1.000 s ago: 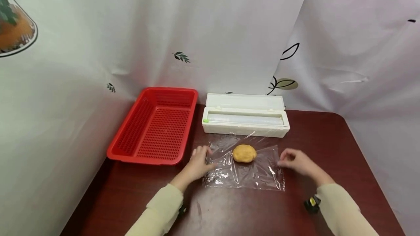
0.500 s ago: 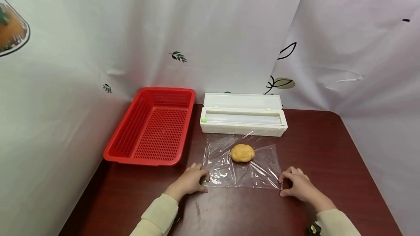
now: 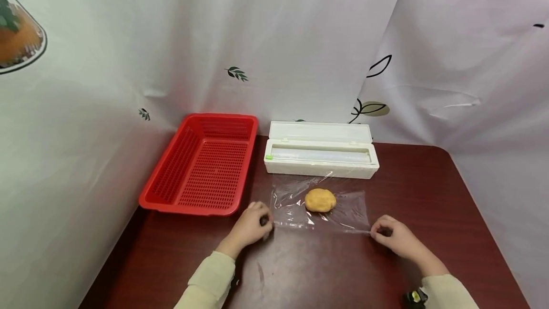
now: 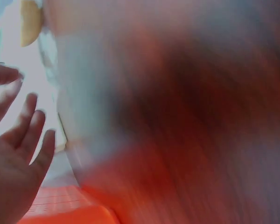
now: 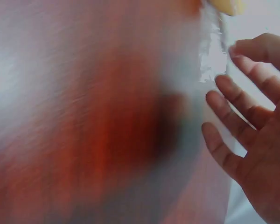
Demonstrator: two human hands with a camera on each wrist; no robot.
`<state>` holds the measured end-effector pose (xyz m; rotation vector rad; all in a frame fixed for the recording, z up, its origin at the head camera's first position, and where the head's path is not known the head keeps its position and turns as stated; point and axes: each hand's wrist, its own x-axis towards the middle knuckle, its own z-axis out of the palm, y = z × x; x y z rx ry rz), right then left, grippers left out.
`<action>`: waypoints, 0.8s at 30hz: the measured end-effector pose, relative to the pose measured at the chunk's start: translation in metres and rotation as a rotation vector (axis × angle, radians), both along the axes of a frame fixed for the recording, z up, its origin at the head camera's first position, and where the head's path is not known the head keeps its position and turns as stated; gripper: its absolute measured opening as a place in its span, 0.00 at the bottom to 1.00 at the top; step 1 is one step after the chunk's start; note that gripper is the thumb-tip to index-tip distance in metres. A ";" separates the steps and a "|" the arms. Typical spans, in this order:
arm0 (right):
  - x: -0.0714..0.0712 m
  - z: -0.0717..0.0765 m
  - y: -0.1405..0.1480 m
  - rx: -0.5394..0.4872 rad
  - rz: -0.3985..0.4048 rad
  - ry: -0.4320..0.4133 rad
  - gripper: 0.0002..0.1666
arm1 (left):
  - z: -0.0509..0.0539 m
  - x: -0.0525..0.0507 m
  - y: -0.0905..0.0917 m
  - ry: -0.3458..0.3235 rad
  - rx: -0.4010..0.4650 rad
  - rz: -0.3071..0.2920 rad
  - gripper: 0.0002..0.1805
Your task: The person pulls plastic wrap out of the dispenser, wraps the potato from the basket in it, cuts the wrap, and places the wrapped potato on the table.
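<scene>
A yellow, potato-like item (image 3: 320,200) lies on a sheet of clear plastic film (image 3: 296,213) in front of the white box. My left hand (image 3: 250,225) pinches the film's near left corner between thumb and forefinger. The near right corner is pinched by my right hand (image 3: 396,237). In the left wrist view the left hand (image 4: 16,144) has thumb and forefinger together, the other fingers spread; the item (image 4: 31,21) shows at the top. The right wrist view shows the right hand (image 5: 256,112) in a like pose, with the item (image 5: 228,5) at the top.
A red perforated basket (image 3: 206,211) stands at the left of the dark table (image 3: 317,280). Behind the film is a white box (image 3: 321,169) with its lid up and a roll of film (image 3: 319,155) inside. Printed cloth hangs at the back and sides.
Both hands came down to the film's near corners and now pinch them. The film's near edge has risen or shifted back toward the item, which has stayed in place.
</scene>
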<state>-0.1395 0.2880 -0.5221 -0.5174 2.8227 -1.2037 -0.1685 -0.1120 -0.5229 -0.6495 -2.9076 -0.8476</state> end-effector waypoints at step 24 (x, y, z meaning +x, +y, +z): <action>-0.062 -0.001 -0.034 -0.268 -0.508 -0.307 0.11 | -0.013 -0.055 0.047 -0.190 0.336 0.472 0.02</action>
